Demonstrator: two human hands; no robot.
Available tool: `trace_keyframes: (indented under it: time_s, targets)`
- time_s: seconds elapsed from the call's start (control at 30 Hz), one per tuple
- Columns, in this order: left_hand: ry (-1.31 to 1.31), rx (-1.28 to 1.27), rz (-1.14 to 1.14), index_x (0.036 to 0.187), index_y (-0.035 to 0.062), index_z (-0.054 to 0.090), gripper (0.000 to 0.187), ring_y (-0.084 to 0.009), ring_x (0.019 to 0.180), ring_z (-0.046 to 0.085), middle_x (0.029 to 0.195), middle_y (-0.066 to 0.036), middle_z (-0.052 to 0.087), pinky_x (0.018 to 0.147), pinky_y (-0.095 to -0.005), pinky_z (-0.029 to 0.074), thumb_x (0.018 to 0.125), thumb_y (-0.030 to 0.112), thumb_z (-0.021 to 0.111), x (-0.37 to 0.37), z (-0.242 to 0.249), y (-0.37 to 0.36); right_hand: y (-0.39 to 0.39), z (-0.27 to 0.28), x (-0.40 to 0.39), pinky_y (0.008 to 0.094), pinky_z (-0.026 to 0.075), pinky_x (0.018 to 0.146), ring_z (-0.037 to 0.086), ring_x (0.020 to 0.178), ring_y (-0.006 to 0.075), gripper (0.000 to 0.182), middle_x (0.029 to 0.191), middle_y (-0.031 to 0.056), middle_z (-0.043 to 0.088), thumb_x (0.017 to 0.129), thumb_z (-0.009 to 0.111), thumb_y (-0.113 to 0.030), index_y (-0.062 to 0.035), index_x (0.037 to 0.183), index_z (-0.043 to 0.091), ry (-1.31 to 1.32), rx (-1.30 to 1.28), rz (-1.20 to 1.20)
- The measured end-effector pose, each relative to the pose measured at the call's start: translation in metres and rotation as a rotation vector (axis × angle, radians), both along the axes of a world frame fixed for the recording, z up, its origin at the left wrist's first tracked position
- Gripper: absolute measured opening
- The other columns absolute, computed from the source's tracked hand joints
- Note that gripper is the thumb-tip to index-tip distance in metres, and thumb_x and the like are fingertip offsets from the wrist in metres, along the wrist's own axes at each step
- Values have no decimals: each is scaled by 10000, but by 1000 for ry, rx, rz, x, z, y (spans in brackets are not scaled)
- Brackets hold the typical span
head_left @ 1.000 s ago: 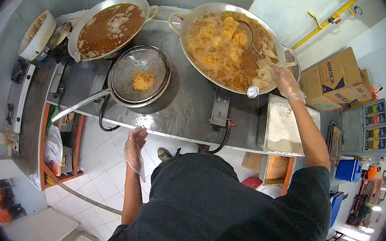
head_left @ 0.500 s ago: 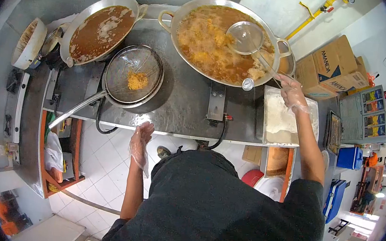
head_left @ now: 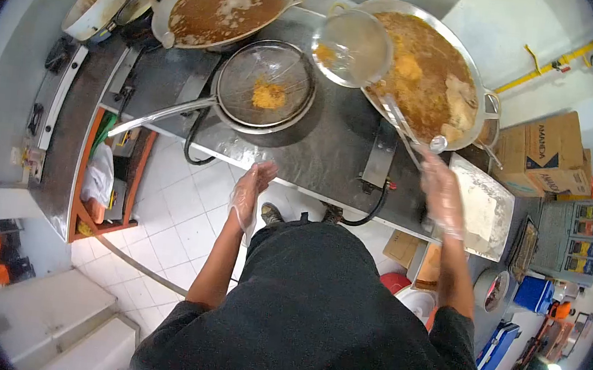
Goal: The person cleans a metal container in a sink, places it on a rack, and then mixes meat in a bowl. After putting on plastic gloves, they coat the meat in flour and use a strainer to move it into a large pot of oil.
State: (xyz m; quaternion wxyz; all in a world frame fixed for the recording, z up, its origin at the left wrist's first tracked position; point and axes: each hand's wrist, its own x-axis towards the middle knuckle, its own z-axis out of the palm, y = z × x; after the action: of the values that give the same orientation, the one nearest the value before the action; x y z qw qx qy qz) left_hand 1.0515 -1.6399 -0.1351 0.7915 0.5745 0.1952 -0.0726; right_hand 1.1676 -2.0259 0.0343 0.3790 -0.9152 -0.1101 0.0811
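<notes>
My right hand (head_left: pixel 440 193), in a clear plastic glove, is closed around the handle of a skimmer (head_left: pixel 358 43). The skimmer's round mesh head is over the left rim of the right wok (head_left: pixel 482 78), with orange crumbs at its left side. Brown oil, orange crumbs and pale battered pieces (head_left: pixel 460 101) fill that wok. To the skimmer's left, a long-handled strainer (head_left: pixel 239 78) rests on a round vessel and has a clump of orange crumbs (head_left: pixel 268 95) on its mesh. My left hand (head_left: pixel 251 187), also gloved, hovers by the counter's front edge, fingers stretched out, holding nothing.
Another wok (head_left: pixel 162 19) of dark oil stands at the back left, beside a white pot (head_left: pixel 98 5). A tray of white powder (head_left: pixel 482 204) lies right of my right hand, with cardboard boxes (head_left: pixel 542 153) behind it. A black hose (head_left: pixel 195 149) hangs at the counter's front.
The skimmer has moved from above the oil toward the strainer, to the wok's left rim. My view has turned, so the counter appears shifted. My left hand stays open.
</notes>
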Motion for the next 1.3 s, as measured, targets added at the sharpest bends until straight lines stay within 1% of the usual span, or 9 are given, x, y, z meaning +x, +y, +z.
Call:
trace_keyframes:
  time_s: [0.1,0.17,0.33,0.43,0.57,0.7,0.93,1.03,1.3]
  targets:
    - [18,17,22,1420,19,541,695,-293,1319,554,1406,-164,606,1123,-431,370,1059,592,384,-7,-4,11,83,-26,3,480,534,684,675,751,349,465,899,219,671,999,495,-76,-91,1463,509,-24,-276,171]
    - [34,33,1,1399,14,560,680,-283,1289,577,1376,-157,629,1104,-419,391,1056,581,407,-17,-6,17,115,-81,21,496,543,663,684,772,403,563,887,215,687,904,524,-18,-94,1462,506,-444,-326,298]
    - [128,137,-141,1262,40,658,555,-227,1110,670,1181,-116,722,977,-365,482,1042,519,485,-30,-33,34,148,-109,25,460,564,577,670,640,332,548,851,193,649,902,541,-19,-165,1430,566,-483,-526,264]
    - [238,122,-277,1224,52,676,502,-210,1020,693,1086,-99,737,894,-348,511,1039,486,504,-37,-63,29,142,-132,9,428,554,540,667,640,314,503,787,173,661,832,607,-7,-68,1330,644,-529,-488,207]
    - [336,30,-425,1209,52,680,468,-208,973,696,1050,-88,740,826,-340,525,1032,458,528,-29,-105,-13,129,-157,-2,476,569,656,677,687,366,484,834,179,687,856,582,-14,-92,1329,644,-456,-282,143]
    - [382,4,-550,1221,65,670,426,-216,1017,686,1086,-89,731,872,-364,512,1038,423,531,-7,-125,-73,123,-133,-9,490,564,854,683,979,440,410,1145,261,695,987,526,-86,-37,1391,574,-82,-15,159]
    - [238,-327,-472,1359,50,531,572,-258,1239,587,1368,-128,611,1012,-465,471,1016,507,558,41,-251,-206,96,-160,-23,316,453,1030,633,1159,160,417,1300,179,690,1091,488,-241,5,1422,553,-43,741,78]
    - [253,-498,-345,1348,45,535,599,-263,1257,578,1370,-127,611,1023,-472,468,1014,542,547,54,-258,-269,59,-93,-23,330,479,1032,620,1258,232,341,1318,206,671,1040,551,-113,28,1345,609,390,635,70]
    - [372,-713,-181,1231,34,609,533,-290,1183,647,1258,-123,688,974,-459,523,1023,521,543,60,-334,-289,1,-122,-28,357,520,880,720,925,235,332,1093,209,746,1034,590,-182,-14,1315,647,323,618,187]
